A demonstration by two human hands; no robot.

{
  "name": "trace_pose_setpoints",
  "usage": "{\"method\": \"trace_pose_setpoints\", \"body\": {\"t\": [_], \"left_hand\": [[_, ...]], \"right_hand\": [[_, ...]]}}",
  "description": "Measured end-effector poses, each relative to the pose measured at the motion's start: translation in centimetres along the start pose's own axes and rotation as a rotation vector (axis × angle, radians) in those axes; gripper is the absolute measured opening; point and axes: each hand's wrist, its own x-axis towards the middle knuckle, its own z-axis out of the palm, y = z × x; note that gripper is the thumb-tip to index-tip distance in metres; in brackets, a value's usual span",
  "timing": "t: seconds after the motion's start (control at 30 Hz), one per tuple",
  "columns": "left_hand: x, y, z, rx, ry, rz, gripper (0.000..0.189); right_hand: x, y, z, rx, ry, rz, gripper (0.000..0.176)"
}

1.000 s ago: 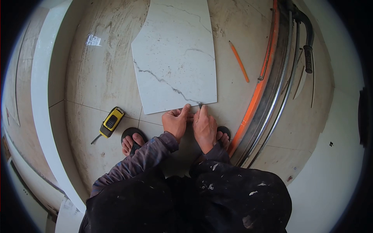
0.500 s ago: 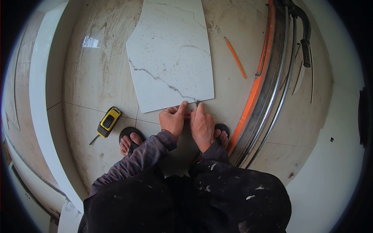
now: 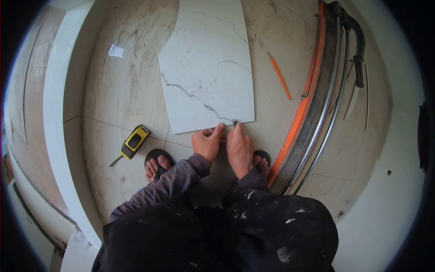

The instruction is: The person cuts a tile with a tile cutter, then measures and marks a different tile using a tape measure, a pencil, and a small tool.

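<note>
A white marble-look tile (image 3: 206, 68) with grey veins lies on the floor before me, its left side cut at an angle. My left hand (image 3: 207, 144) is closed at the tile's near edge, thumb on top and the other fingers curled low, partly hidden. Just to its right, my right hand (image 3: 240, 147) is closed around a small tool (image 3: 234, 122). Only the tool's dark tip shows, at the near edge close to the tile's right corner; its kind I cannot make out.
A yellow-and-black tape measure (image 3: 135, 141) lies left of my foot. An orange pencil (image 3: 279, 76) rests right of the tile. Along the right runs a long manual tile cutter (image 3: 297, 122) with metal rails and a black handle (image 3: 358, 72). Thin offcut strips (image 3: 352, 102) lie beyond it.
The whole view has shifted slightly, so things sit a little further right. Both hands stay at the tile's near edge, and the tool tip shows slightly more over the tile.
</note>
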Motion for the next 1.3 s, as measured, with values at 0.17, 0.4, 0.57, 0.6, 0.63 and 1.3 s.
{"method": "trace_pose_setpoints", "body": {"t": [0.17, 0.4, 0.57, 0.6, 0.63, 1.3], "left_hand": [[0.3, -0.4, 0.0, -0.022, -0.018, 0.015, 0.036], [0.3, -0.7, 0.0, 0.002, -0.022, -0.006, 0.038], [0.2, -0.4, 0.2, 0.016, 0.0, -0.013, 0.037], [0.1, -0.3, 0.3, 0.017, -0.003, -0.006, 0.037], [0.0, -0.1, 0.3, 0.024, 0.0, 0.001, 0.037], [-0.2, 0.7, 0.5, 0.005, 0.017, -0.057, 0.034]], "right_hand": [[-0.3, 0.3, -0.2, 0.016, -0.032, 0.029, 0.021], [-0.8, 0.7, 0.2, 0.019, 0.014, 0.006, 0.02], [-0.5, 0.6, 0.0, 0.021, -0.01, 0.033, 0.021], [-0.5, 0.7, -0.1, 0.022, -0.003, 0.032, 0.021], [-0.5, 0.6, -0.1, 0.03, 0.0, 0.025, 0.021], [-0.1, 1.7, -0.5, 0.394, 0.328, -0.127, 0.017]]}}
